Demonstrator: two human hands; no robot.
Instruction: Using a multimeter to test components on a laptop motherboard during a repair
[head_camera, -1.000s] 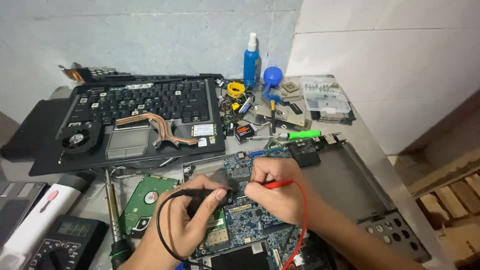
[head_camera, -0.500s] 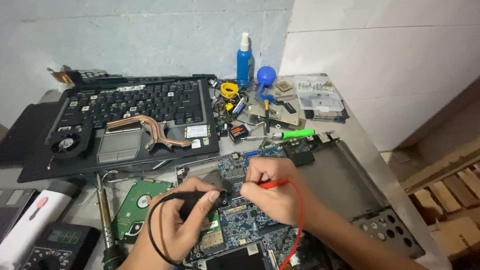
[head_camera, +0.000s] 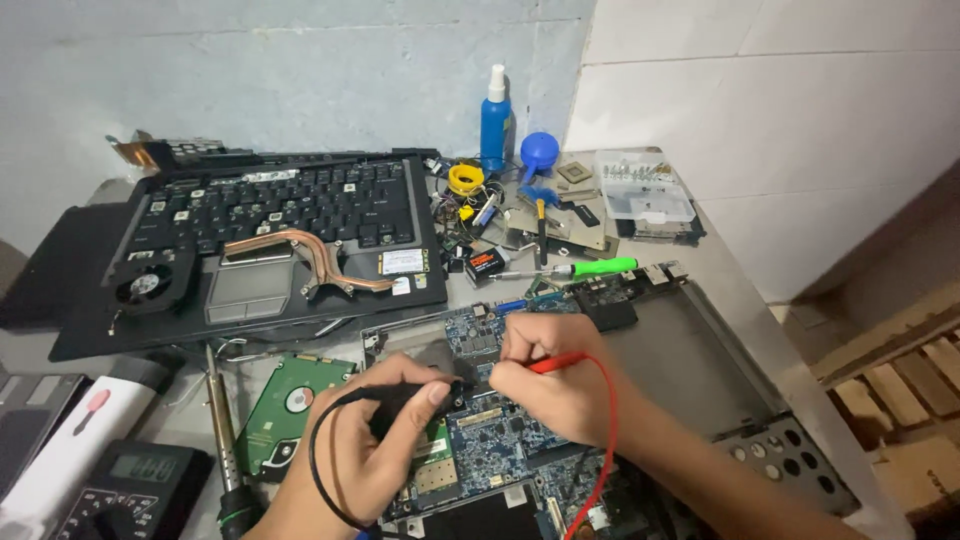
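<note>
Blue motherboard (head_camera: 490, 440) is lying flat near the front edge of the table (head_camera: 715, 270), sitting in the grey metal laptop chassis (head_camera: 690, 360). Both hands are down on it. The left hand (head_camera: 375, 440) is pinched around a black probe (head_camera: 405, 395), fingers curled tight on the handle, tip pointing toward the middle of the board, black lead (head_camera: 320, 470) looping down by the wrist. The right hand (head_camera: 550, 385) is pinching a red probe (head_camera: 555, 362) between thumb and fingers, red lead (head_camera: 605, 440) curving off over the wrist. The two probe tips end up close together on the board, though I can't tell what exact spot they're touching since the fingers cover it.

Just left of the board there's a green hard drive (head_camera: 290, 400) circuit side up, a soldering iron (head_camera: 225, 440) beside that, and a multimeter (head_camera: 130, 485) in the corner. Behind all that sits the laptop keyboard deck (head_camera: 290, 215) with a copper heatpipe and fan (head_camera: 150, 285) lying on top. Further back: green-handled screwdriver (head_camera: 580, 268), blue spray bottle (head_camera: 495, 120), blue dust blower (head_camera: 540, 152), and a clear parts box (head_camera: 645, 185) by the wall.
</note>
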